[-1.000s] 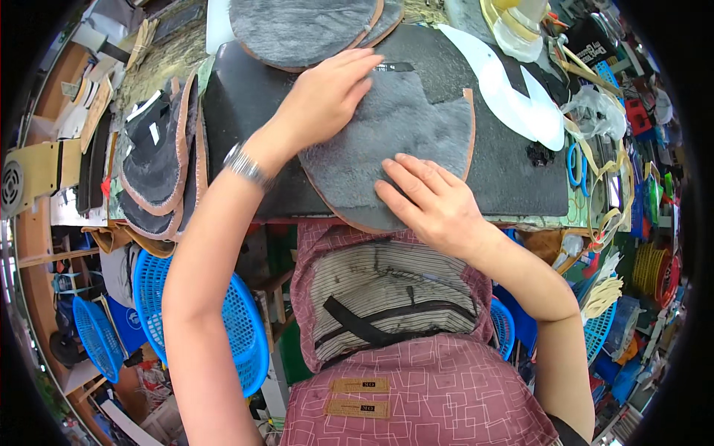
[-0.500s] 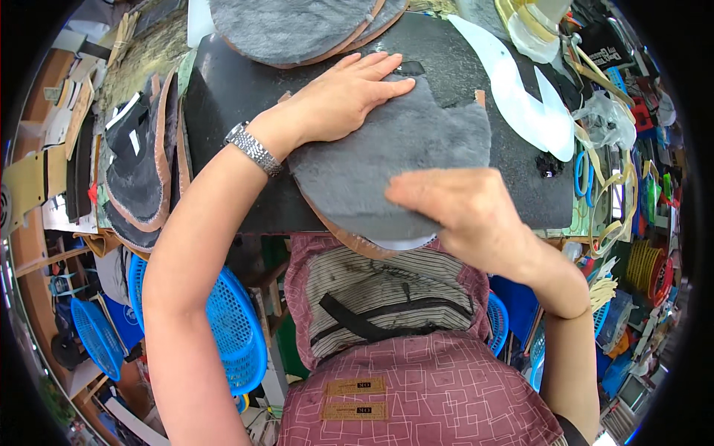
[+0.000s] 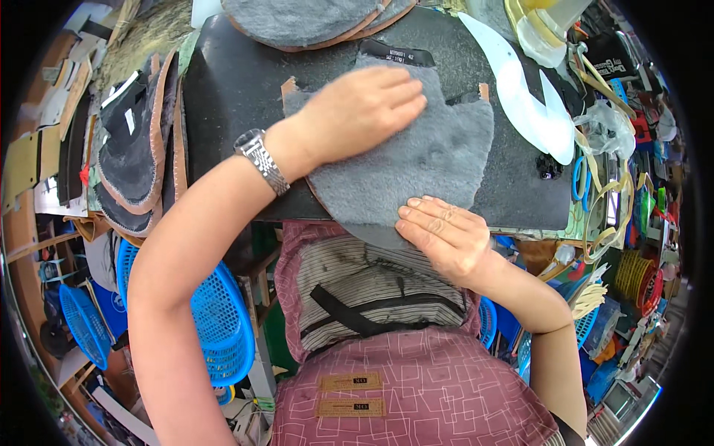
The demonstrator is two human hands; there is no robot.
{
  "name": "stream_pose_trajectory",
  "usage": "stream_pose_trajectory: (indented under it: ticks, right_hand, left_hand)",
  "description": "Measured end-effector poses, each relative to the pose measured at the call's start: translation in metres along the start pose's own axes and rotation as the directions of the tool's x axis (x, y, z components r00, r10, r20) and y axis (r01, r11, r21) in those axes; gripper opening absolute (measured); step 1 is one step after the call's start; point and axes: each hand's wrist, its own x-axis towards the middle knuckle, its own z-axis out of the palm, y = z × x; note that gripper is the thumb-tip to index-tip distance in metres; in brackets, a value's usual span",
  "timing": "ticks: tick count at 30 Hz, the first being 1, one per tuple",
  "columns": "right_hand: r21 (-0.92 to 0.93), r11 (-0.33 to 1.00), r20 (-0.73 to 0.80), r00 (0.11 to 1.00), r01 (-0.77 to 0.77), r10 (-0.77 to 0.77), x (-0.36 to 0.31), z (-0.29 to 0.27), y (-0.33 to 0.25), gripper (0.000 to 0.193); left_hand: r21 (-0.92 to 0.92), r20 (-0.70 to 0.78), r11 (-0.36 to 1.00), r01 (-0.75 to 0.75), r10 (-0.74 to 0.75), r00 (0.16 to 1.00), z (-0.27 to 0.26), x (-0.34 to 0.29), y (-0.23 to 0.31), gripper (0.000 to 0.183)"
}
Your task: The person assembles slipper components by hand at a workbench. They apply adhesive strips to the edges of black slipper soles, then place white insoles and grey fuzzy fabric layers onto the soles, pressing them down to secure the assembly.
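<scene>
A grey felt piece (image 3: 416, 163) with a tan edge lies flat on the black surface (image 3: 230, 89), its near end hanging over the surface's front edge. The left hand (image 3: 364, 111) rests open, palm down, on the piece's far part; the right hand (image 3: 446, 238) lies open with fingers pressing its near edge. Judging by this, the piece is laid out and being smoothed. Beyond it sits a stack of similar grey pieces (image 3: 297, 18), and more (image 3: 130, 160) lie to its left.
</scene>
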Motion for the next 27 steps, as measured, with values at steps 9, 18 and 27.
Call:
stream_pose_trajectory:
  ticks: [9, 18, 27]
  right_hand:
    - [-0.011, 1.0, -0.032, 0.999, 0.019, -0.019, 0.0, 0.007, -0.021, 0.023]
    - [0.0, 0.977, 0.326, 0.924, -0.212, 0.2, -0.06, -0.022, -0.045, 0.017]
    - [-0.31, 0.948, -0.034, 0.997, -0.076, 0.069, 0.007, 0.013, -0.047, 0.03]
  left_hand:
    - [-0.017, -0.011, 0.988, 0.152, -0.152, 0.988, 0.015, -0.001, 0.036, 0.068]
    - [0.023, 0.027, 0.987, 0.158, -0.158, 0.987, 0.013, -0.002, 0.033, 0.069]
    - [-0.038, 0.059, 0.987, 0.155, -0.153, 0.986, 0.016, 0.002, 0.026, 0.061]
